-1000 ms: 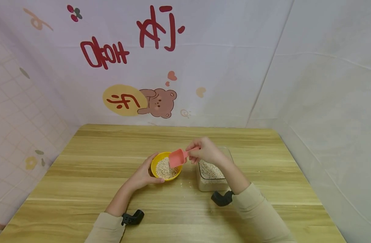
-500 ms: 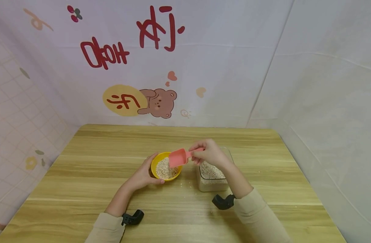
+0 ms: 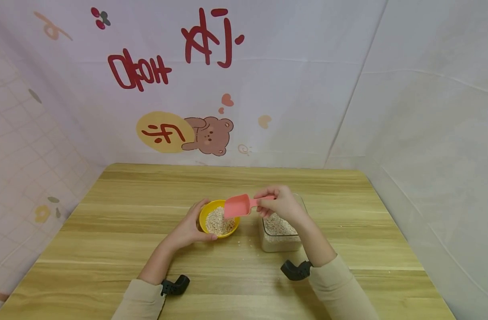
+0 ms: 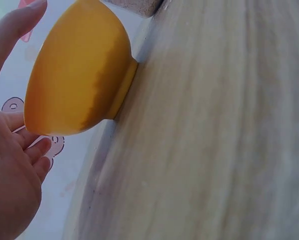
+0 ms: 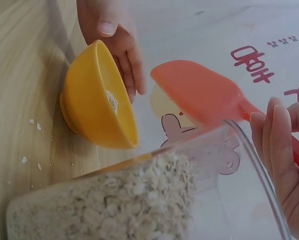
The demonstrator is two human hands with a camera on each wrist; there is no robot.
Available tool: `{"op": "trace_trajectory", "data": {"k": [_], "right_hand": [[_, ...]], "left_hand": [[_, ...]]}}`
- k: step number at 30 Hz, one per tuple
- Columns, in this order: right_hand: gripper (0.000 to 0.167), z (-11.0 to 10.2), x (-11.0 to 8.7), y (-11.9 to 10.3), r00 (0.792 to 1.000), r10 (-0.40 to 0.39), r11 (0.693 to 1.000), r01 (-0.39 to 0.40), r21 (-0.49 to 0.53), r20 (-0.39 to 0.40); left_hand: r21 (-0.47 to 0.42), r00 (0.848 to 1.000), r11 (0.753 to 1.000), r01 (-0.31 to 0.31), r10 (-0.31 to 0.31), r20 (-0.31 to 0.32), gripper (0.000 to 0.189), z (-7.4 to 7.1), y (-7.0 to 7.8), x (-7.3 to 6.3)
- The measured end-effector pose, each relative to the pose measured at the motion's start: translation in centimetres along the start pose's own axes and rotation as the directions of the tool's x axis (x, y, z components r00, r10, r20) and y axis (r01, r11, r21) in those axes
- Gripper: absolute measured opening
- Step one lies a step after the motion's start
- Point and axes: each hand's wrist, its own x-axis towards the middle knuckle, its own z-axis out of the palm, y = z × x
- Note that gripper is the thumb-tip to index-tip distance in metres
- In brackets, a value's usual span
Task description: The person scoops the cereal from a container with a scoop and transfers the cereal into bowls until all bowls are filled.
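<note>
In the head view a yellow bowl (image 3: 220, 219) of oat flakes (image 3: 218, 221) stands upright on the table. My left hand (image 3: 190, 226) cups its left side, thumb at the near rim and fingers at the far one. My right hand (image 3: 282, 206) grips the handle of a pink scoop (image 3: 238, 206), whose head hangs over the bowl's right rim. No flakes show in the scoop. Under my right forearm sits a clear container (image 3: 282, 243), partly hidden, also holding oat flakes (image 5: 134, 200). The left wrist view shows the bowl's outer wall (image 4: 79, 70) close up.
Loose flakes (image 5: 38, 126) lie scattered on the wooden table (image 3: 148, 191) between bowl and container. White printed cloth (image 3: 296, 89) rises behind the table and along both sides. A black wrist mount (image 3: 296, 270) sits on each forearm.
My right hand has drawn back a little to the right, and the scoop has shifted slightly right with it. My left hand and the bowl have stayed in place.
</note>
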Motion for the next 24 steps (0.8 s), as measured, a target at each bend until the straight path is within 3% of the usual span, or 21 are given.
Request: {"op": "trace_trajectory", "data": {"k": [24], "right_hand": [[0.020,-2.1,-1.9,0.6,0.994,-0.062,0.991,0.072,0.112,-0.095]], "left_hand": [[0.046,1.000,0.999,-0.010,0.010,-0.008,0.109,0.0,2.8,0.3]]}}
